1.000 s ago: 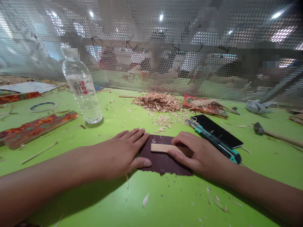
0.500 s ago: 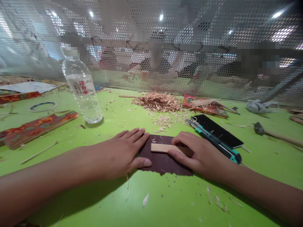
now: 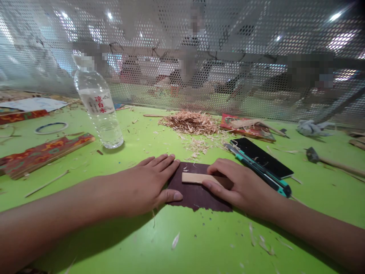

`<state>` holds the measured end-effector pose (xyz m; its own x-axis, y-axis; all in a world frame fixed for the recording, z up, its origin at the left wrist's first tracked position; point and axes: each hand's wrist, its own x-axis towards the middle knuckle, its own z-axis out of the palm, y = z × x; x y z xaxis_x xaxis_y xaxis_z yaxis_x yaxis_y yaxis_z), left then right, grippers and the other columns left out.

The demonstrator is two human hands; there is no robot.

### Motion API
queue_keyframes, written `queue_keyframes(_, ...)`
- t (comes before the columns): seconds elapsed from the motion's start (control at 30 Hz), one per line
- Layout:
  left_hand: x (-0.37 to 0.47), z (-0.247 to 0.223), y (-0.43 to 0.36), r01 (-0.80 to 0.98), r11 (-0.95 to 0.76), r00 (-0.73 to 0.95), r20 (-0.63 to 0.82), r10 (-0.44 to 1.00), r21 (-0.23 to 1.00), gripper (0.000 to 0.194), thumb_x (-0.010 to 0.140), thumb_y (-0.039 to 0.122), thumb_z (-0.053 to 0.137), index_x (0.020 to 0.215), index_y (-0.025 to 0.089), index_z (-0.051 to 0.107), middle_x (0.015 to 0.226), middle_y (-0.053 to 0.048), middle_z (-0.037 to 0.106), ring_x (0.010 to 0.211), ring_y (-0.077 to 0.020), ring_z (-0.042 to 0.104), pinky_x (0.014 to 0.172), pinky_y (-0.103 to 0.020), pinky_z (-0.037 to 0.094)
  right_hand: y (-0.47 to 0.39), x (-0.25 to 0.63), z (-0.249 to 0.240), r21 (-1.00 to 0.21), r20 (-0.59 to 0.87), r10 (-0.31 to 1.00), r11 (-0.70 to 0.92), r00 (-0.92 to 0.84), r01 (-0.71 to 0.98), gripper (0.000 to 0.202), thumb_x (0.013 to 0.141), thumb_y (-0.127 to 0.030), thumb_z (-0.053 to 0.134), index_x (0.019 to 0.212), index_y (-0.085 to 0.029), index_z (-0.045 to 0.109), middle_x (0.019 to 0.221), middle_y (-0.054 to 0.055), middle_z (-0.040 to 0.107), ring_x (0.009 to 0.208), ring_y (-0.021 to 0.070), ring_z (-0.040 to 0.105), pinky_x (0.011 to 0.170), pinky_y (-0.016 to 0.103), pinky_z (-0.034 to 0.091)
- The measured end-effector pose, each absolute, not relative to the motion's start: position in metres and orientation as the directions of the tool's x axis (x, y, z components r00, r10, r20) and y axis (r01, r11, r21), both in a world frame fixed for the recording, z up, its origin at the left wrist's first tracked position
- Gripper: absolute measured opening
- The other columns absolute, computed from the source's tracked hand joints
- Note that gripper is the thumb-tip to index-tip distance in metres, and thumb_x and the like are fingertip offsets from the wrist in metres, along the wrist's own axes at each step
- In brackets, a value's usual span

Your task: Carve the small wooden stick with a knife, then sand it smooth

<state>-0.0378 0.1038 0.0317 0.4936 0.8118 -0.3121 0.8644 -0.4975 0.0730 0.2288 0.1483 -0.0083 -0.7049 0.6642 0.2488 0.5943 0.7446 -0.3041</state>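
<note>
My left hand point(image 3: 156, 184) lies flat with its fingers stretched out, pinning the left part of a dark brown sandpaper sheet point(image 3: 196, 199) to the green tabletop point(image 3: 137, 243). My right hand point(image 3: 238, 182) grips a pale wooden strip point(image 3: 191, 178) between thumb and curled fingers, its bare left end lying over the sheet's middle. I judge the strip light, stiff and dry, hardly slippery, best held by its long sides toward the right end. The sandpaper looks thin and bendable, liable to tear further at its ragged near edge. Toward me, the tabletop offers room among scattered shavings; just beyond my right hand, the utility knife point(image 3: 260, 173) and black phone point(image 3: 264, 157) limit movement, and farther off sits a shavings heap point(image 3: 191, 123).
</note>
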Motion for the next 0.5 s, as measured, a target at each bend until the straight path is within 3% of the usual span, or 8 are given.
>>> queue_keyframes(0.5, -0.0342, 0.0362, 0.1039, 0.870, -0.489, 0.478, -0.356, 0.803, 0.066, 0.081, 0.108, 0.061, 0.035, 0.165, 0.007, 0.014, 0.168, -0.020, 0.009, 0.156, -0.0351, 0.012, 0.124, -0.051, 0.019, 0.1488, 0.2300, -0.0091, -0.312, 0.240, 0.670, 0.739, -0.703, 0.598, 0.024, 0.102, -0.042, 0.053, 0.099, -0.020, 0.061, 0.091, 0.007, 0.068, 0.081, 0.0217, 0.060, 0.069, 0.032, 0.044)
